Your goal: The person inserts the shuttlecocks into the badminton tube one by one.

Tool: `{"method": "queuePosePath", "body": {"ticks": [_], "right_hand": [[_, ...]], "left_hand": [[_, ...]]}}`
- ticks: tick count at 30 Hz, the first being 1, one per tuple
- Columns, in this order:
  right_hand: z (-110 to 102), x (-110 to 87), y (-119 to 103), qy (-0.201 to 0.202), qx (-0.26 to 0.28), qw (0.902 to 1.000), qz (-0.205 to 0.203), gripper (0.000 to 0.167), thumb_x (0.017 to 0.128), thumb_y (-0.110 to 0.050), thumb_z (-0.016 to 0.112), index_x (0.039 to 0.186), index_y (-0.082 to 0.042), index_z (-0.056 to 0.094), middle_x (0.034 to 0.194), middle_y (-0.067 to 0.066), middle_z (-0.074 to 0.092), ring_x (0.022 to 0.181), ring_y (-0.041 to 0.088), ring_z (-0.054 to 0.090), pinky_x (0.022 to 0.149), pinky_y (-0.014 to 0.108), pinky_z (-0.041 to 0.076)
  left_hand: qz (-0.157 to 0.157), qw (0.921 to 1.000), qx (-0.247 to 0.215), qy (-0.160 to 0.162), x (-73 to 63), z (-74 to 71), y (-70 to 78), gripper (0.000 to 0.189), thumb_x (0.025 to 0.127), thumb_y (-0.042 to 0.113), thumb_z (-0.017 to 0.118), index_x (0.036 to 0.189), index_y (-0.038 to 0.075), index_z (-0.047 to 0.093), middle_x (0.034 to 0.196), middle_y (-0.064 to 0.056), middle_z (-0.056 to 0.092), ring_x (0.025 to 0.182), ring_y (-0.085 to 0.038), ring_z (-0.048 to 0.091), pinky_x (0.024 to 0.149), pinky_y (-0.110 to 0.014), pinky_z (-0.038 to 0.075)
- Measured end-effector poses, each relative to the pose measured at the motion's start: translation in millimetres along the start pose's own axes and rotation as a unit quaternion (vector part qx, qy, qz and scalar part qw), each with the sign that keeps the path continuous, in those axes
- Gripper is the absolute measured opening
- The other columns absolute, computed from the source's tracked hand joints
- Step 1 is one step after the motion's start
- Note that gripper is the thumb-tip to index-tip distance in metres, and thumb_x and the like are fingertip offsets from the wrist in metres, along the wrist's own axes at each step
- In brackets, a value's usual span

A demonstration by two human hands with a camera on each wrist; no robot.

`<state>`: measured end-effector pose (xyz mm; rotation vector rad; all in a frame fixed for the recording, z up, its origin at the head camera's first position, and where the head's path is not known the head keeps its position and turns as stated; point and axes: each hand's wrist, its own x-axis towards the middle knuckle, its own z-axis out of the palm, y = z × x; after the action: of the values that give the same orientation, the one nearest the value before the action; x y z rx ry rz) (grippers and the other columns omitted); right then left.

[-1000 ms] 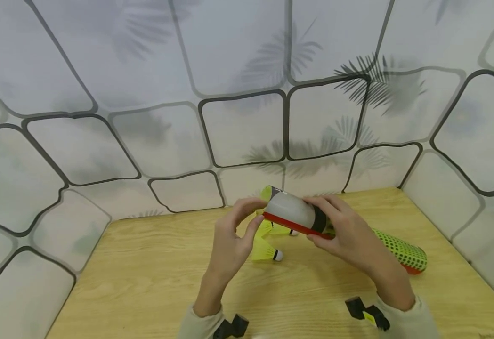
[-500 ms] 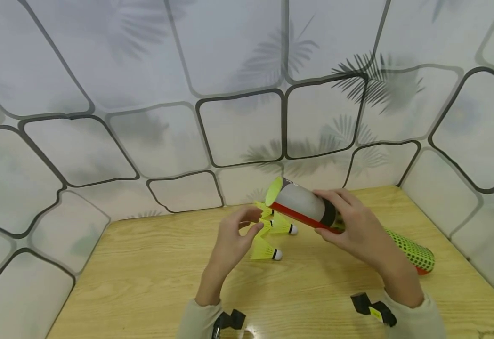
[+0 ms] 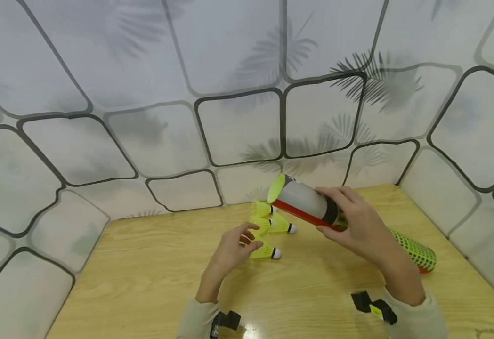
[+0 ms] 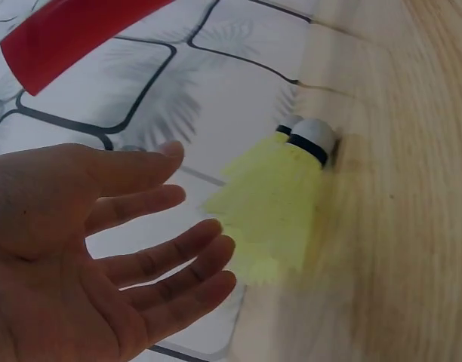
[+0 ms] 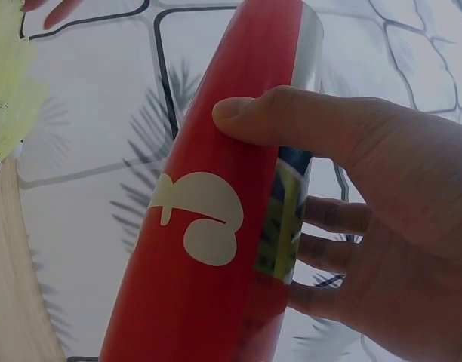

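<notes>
My right hand point(image 3: 363, 228) grips a long shuttlecock tube point(image 3: 303, 202) around its middle, thumb across the red side in the right wrist view. The tube is grey, red and dotted green. It tilts over the table, its lime-green end raised toward the upper left. Whether that end is a lid or the inside, I cannot tell. To the left, my left hand point(image 3: 227, 247) holds nothing, its fingers spread in the left wrist view. Its fingertips are close to the nearest yellow shuttlecock point(image 3: 267, 252); contact is unclear. Several shuttlecocks lie in a cluster, including one farther right point(image 3: 284, 225).
A light wooden table point(image 3: 145, 273) bears the shuttlecocks. Behind it and at both sides stand pale walls point(image 3: 238, 127) with a dark line pattern and leaf prints.
My left hand has left the tube's raised end and moved down toward the shuttlecocks. My right hand has shifted slightly to the right with the tube, so its lime-green end now shows.
</notes>
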<state>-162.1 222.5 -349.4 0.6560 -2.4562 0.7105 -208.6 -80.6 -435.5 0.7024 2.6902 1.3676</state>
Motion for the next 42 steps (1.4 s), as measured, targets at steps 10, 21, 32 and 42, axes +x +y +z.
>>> {"method": "queuePosePath", "body": {"ticks": [10,21,32,42], "right_hand": [[1,-1.5,0,0.0,-0.003,1.0,0.001,0.08,0.073,-0.006,0.093,0.143,-0.014,0.055,0.126,0.011,0.058,0.105,0.031,0.063,0.077,0.051,0.06],[2,-3.2,1,0.002,-0.002,1.0,0.003,0.079,0.073,-0.006,0.093,0.142,-0.014,0.056,0.124,0.011,0.059,0.103,0.031,0.064,0.076,0.05,0.06],[3,-2.4,1,0.003,-0.001,1.0,-0.002,0.079,0.072,-0.005,0.093,0.142,-0.013,0.056,0.123,0.011,0.059,0.102,0.031,0.064,0.076,0.05,0.06],[4,-0.5,0,0.0,-0.002,1.0,-0.003,0.078,0.072,-0.006,0.093,0.141,-0.013,0.056,0.123,0.01,0.058,0.102,0.03,0.064,0.076,0.05,0.06]], "left_hand": [[-0.021,0.9993,-0.007,-0.031,2.5,16.5,-10.4,0.016,0.095,0.003,0.071,0.111,0.001,0.074,0.115,-0.019,0.07,0.089,-0.031,0.071,0.068,-0.031,0.059],[0.001,0.9996,-0.027,-0.004,3.0,6.5,-11.2,0.014,0.095,-0.001,0.07,0.108,-0.001,0.075,0.093,-0.007,0.074,0.076,-0.02,0.068,0.059,-0.022,0.05],[0.049,0.9933,-0.063,0.084,-1.6,-20.8,10.1,0.014,0.095,0.001,0.072,0.108,0.005,0.076,0.094,-0.007,0.075,0.072,-0.025,0.067,0.065,-0.023,0.055],[0.083,0.9814,-0.073,0.157,-12.5,-42.1,29.8,0.019,0.095,0.006,0.073,0.114,0.004,0.075,0.098,-0.008,0.076,0.083,-0.024,0.074,0.07,-0.027,0.058]]}}
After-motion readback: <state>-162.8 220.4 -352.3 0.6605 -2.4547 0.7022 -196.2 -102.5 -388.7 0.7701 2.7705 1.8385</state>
